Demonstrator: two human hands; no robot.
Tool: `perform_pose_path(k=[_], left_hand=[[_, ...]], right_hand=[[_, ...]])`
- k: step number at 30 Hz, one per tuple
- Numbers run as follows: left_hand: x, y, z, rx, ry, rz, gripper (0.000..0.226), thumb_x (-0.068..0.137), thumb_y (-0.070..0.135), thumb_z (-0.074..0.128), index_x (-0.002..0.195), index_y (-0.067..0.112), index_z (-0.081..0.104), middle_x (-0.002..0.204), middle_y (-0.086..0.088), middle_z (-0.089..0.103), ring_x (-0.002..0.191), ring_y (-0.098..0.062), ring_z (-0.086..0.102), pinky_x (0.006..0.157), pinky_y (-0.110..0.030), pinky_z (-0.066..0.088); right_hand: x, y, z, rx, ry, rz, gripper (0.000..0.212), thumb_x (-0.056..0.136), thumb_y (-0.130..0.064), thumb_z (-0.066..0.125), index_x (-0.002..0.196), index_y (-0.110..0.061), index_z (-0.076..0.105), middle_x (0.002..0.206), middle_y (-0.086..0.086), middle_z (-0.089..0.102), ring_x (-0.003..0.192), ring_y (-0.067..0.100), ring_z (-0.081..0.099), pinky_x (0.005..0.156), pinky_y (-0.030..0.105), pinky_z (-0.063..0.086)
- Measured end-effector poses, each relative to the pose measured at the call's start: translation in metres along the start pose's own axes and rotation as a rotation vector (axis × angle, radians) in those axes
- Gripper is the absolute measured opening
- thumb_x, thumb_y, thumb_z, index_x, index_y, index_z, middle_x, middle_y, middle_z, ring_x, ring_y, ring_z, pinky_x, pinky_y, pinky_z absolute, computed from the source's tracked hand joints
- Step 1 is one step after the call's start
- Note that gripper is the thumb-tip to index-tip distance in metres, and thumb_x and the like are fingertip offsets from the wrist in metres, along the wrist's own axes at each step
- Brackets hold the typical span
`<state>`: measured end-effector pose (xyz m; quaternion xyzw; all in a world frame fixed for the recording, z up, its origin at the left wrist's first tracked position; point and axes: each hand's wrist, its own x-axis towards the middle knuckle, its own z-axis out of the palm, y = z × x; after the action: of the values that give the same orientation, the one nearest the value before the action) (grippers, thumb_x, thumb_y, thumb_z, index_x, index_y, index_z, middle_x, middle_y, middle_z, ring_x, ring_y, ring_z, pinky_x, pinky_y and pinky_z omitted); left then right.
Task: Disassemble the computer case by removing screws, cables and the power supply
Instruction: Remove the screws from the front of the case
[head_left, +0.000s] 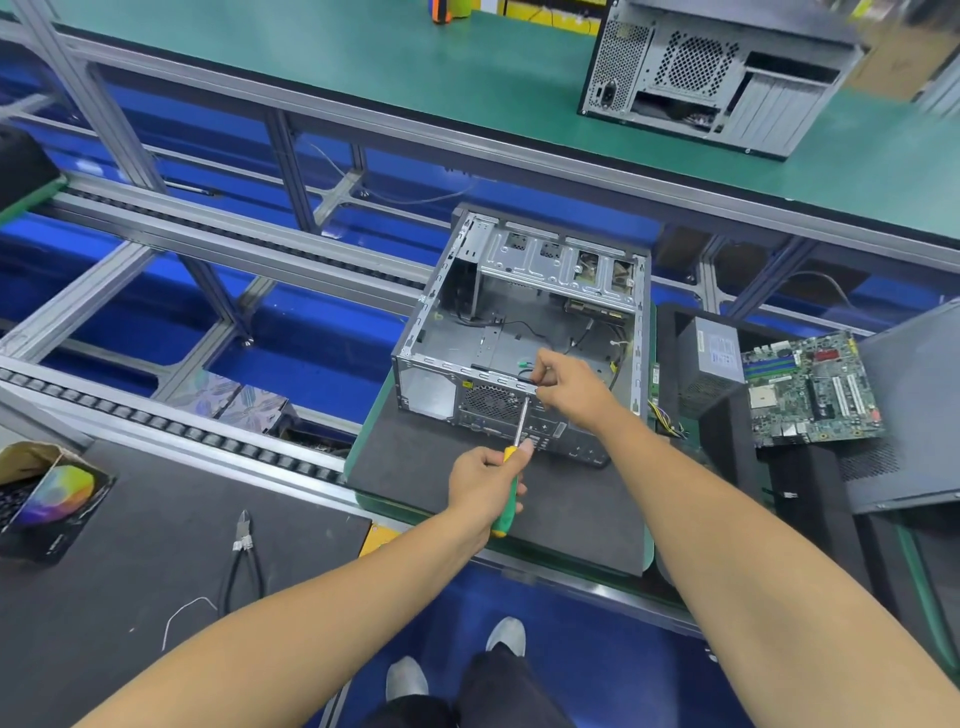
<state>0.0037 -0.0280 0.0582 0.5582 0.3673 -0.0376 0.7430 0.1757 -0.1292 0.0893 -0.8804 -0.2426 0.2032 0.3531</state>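
From the head view, the computer case (519, 332) lies open on a dark foam mat (571, 509) on the green surface (647, 551), a bare grey sheet-metal shell with perforated fan grille and loose black cables inside. The left hand (485, 486) has its grip wrapped round a yellow-and-green screwdriver (511, 480), its steel shaft reaching the case's rear edge. The right hand (569, 387) pinches something small at that edge. A power supply (711, 358) and green motherboard (810, 389) sit just right.
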Motion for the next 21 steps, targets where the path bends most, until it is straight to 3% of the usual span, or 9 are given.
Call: perform_pose_path(k=[7, 10, 12, 15, 18, 21], left_hand=[[-0.001, 0.009, -0.004, -0.043, -0.138, -0.092, 0.047, 0.101, 0.051, 0.055, 0.09, 0.006, 0.065, 0.064, -0.002, 0.06, 0.049, -0.011, 0.056, 0.05, -0.025, 0.05], [-0.002, 0.012, -0.005, -0.076, -0.24, -0.203, 0.057, 0.103, 0.057, 0.044, 0.097, 0.007, 0.07, 0.065, 0.001, 0.063, 0.053, -0.012, 0.059, 0.055, -0.03, 0.056], [-0.002, 0.013, -0.006, -0.092, -0.264, -0.233, 0.059, 0.104, 0.059, 0.042, 0.105, 0.007, 0.071, 0.066, 0.003, 0.062, 0.051, -0.011, 0.053, 0.049, -0.027, 0.049], [0.0, 0.014, -0.006, -0.053, -0.201, -0.172, 0.053, 0.099, 0.059, 0.053, 0.115, 0.009, 0.059, 0.079, -0.003, 0.061, 0.05, -0.011, 0.049, 0.044, -0.025, 0.043], [0.001, 0.01, -0.005, 0.012, -0.133, -0.09, 0.053, 0.083, 0.045, 0.083, 0.101, 0.015, 0.043, 0.089, -0.006, 0.055, 0.056, -0.011, 0.051, 0.044, -0.025, 0.043], [0.0, 0.008, -0.008, -0.037, -0.055, -0.068, 0.048, 0.077, 0.033, 0.091, 0.093, 0.012, 0.051, 0.081, -0.006, 0.063, 0.056, -0.013, 0.061, 0.046, -0.027, 0.048]], right_hand=[[-0.001, -0.001, 0.0, -0.016, 0.012, -0.003, 0.017, 0.08, 0.001, 0.059, 0.084, -0.015, 0.054, 0.049, -0.014, 0.052, 0.045, 0.002, 0.04, 0.054, 0.028, 0.033], [-0.001, -0.002, 0.0, -0.016, 0.022, -0.003, 0.016, 0.08, 0.003, 0.06, 0.085, -0.012, 0.054, 0.049, -0.012, 0.052, 0.046, 0.002, 0.041, 0.053, 0.027, 0.033], [-0.002, -0.003, 0.0, -0.019, 0.021, -0.006, 0.017, 0.081, 0.003, 0.06, 0.085, -0.012, 0.054, 0.049, -0.013, 0.051, 0.046, 0.002, 0.042, 0.053, 0.027, 0.033], [-0.002, -0.003, 0.0, -0.02, 0.016, -0.005, 0.018, 0.081, 0.003, 0.059, 0.084, -0.014, 0.053, 0.046, -0.015, 0.05, 0.043, 0.001, 0.039, 0.052, 0.027, 0.032], [-0.002, -0.002, 0.0, -0.015, 0.016, -0.003, 0.016, 0.081, 0.003, 0.058, 0.086, -0.011, 0.053, 0.047, -0.016, 0.049, 0.043, 0.003, 0.038, 0.052, 0.027, 0.031], [-0.001, -0.002, 0.0, -0.01, 0.017, 0.0, 0.015, 0.081, 0.003, 0.058, 0.086, -0.01, 0.053, 0.047, -0.014, 0.049, 0.043, 0.004, 0.038, 0.05, 0.026, 0.031]])
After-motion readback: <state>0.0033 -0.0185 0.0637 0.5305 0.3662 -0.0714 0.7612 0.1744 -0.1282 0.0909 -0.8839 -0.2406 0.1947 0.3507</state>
